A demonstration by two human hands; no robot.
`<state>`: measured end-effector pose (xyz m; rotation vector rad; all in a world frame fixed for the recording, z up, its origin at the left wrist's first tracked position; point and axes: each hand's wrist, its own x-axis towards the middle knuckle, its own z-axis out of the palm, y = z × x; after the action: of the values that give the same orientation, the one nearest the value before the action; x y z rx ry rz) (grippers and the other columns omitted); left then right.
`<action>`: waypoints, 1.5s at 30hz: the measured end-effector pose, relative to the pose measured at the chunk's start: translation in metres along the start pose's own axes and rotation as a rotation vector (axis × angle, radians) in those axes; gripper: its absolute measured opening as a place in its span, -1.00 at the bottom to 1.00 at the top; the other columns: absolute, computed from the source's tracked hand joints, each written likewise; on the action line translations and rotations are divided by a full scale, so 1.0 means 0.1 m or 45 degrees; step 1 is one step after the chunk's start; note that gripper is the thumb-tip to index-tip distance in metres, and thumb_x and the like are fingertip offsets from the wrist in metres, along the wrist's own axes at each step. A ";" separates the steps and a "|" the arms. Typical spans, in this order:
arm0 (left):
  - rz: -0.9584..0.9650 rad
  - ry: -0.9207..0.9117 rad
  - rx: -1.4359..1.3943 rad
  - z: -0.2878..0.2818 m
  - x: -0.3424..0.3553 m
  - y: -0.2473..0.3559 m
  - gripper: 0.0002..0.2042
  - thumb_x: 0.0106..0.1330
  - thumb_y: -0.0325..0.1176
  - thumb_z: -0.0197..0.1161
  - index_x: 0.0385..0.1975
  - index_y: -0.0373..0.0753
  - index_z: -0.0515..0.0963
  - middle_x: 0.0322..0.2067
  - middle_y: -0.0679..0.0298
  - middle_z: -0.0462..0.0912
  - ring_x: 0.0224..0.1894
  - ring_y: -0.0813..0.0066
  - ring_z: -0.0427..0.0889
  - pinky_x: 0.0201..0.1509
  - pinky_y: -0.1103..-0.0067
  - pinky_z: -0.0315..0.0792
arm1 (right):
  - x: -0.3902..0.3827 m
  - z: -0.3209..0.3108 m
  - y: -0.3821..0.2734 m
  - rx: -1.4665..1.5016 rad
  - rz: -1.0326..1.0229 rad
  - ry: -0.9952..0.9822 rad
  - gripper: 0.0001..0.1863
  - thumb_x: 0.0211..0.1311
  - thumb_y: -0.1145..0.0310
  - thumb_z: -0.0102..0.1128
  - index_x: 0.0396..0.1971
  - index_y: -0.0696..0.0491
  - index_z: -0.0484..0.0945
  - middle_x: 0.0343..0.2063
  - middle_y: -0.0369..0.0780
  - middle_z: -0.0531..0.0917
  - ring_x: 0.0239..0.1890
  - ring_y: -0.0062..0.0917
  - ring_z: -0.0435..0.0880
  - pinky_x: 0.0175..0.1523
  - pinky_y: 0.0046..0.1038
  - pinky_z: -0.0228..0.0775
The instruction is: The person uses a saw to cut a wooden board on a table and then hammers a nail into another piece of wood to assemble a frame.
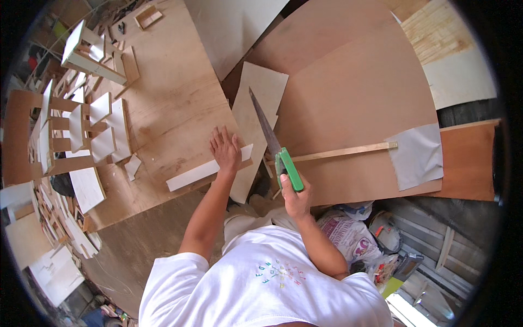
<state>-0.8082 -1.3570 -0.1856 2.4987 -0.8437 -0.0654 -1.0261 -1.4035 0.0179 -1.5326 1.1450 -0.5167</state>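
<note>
Under the left hand (225,153) lies a white strip (193,175).

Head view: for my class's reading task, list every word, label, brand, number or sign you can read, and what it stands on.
White T-shirt: scattered coloured letters on the chest, not copied out here.
White sack: purplish print, creased, not copied out.
Saw in the right hand: no lettering I can make out.

On the table (174,71), the strip (190,175) lies under the left hand (226,153), left of the saw (274,143).
</note>
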 end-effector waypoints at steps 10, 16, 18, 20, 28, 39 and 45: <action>-0.092 -0.197 0.284 0.10 0.08 0.10 -0.36 0.62 -0.08 -0.06 0.62 -0.18 0.12 0.63 -0.07 0.01 0.69 -0.03 -0.11 0.72 0.09 -0.29 | 0.23 0.25 0.06 0.064 0.232 -0.107 -0.72 0.54 0.23 0.26 -0.14 0.19 0.65 -0.52 -0.35 0.52 -0.43 -0.67 0.44 -0.30 -0.42 0.38; -0.125 -0.287 0.328 0.08 0.11 0.12 -0.35 0.60 -0.13 -0.05 0.64 -0.16 0.08 0.63 -0.06 0.01 0.69 -0.02 -0.11 0.73 0.08 -0.31 | 0.43 0.34 0.16 -0.012 0.347 -0.193 -0.71 0.55 0.21 0.26 -0.19 0.19 0.63 -0.53 -0.28 0.55 -0.44 -0.61 0.49 -0.30 -0.38 0.39; -0.143 -0.307 0.314 0.11 0.10 0.14 -0.33 0.56 -0.16 -0.01 0.64 -0.14 0.06 0.63 -0.05 0.00 0.69 -0.02 -0.13 0.73 0.08 -0.31 | 0.48 0.40 0.17 -0.059 0.291 -0.198 -0.71 0.55 0.21 0.27 -0.21 0.19 0.63 -0.54 -0.23 0.56 -0.47 -0.56 0.51 -0.31 -0.36 0.40; -0.151 -0.320 0.298 0.11 0.11 0.12 -0.28 0.51 -0.20 0.06 0.65 -0.12 0.03 0.64 -0.04 -0.03 0.70 -0.02 -0.16 0.73 0.06 -0.32 | 0.50 0.44 0.18 -0.092 0.277 -0.195 -0.71 0.55 0.21 0.26 -0.21 0.18 0.63 -0.55 -0.19 0.57 -0.49 -0.52 0.52 -0.32 -0.35 0.41; -0.147 -0.358 0.267 0.03 0.16 0.16 -0.26 0.50 -0.20 0.04 0.66 -0.12 0.00 0.66 -0.03 -0.09 0.71 -0.01 -0.20 0.74 0.06 -0.36 | 0.48 0.58 0.10 -0.179 0.277 -0.161 -0.72 0.54 0.23 0.26 -0.15 0.19 0.66 -0.56 -0.15 0.59 -0.51 -0.49 0.55 -0.32 -0.31 0.45; -0.189 -0.383 0.224 0.09 0.14 0.15 -0.33 0.59 -0.17 -0.08 0.66 -0.14 0.01 0.66 -0.02 -0.09 0.71 0.00 -0.24 0.73 0.06 -0.41 | 0.49 0.55 0.17 -0.243 0.093 -0.143 -0.74 0.52 0.26 0.26 -0.24 0.19 0.62 -0.58 -0.16 0.55 -0.53 -0.48 0.55 -0.35 -0.33 0.43; -0.166 -0.341 0.209 0.05 0.13 0.15 -0.32 0.54 -0.19 -0.02 0.65 -0.15 0.06 0.66 -0.04 -0.07 0.71 -0.02 -0.21 0.73 0.05 -0.36 | 0.52 0.58 0.49 -0.221 0.083 -0.154 -0.75 0.51 0.28 0.24 -0.22 0.20 0.64 -0.57 -0.15 0.56 -0.53 -0.47 0.56 -0.35 -0.32 0.42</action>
<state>-0.8073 -1.3774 -0.1816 2.7385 -0.8170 -0.3981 -0.9752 -1.4164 -0.0572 -1.6460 1.1658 -0.2822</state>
